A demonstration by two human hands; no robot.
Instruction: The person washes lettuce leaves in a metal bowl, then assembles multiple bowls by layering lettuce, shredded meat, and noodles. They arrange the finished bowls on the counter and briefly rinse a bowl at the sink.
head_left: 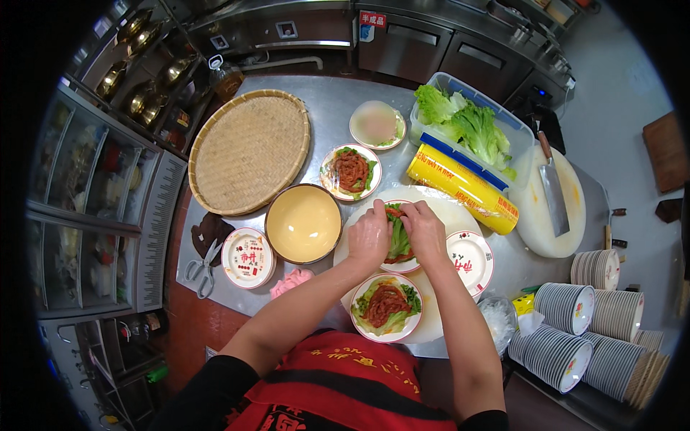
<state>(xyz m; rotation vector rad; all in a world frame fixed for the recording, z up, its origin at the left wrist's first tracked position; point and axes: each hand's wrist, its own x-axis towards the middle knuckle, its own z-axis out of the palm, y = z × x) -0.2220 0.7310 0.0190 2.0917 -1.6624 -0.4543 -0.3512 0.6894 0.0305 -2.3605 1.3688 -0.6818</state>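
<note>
- Lettuce leaf [399, 241], over red shredded filling on a plate [410, 266], is pinched by fingers of left hand [369, 238] and right hand [424, 230].
- Judged light, limp, easily torn; best held by its edges.
- Yellow bowl [303, 223] stands just left of the plate.

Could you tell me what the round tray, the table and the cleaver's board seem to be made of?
Round tray: woven bamboo or similar cane by the look, matte tan, with a fine weave and a bound rim. Table: likely stainless steel, grey with a dull brushed sheen. Board under the cleaver: probably plastic, smooth, white and round, stained orange; I cannot be sure.
</note>
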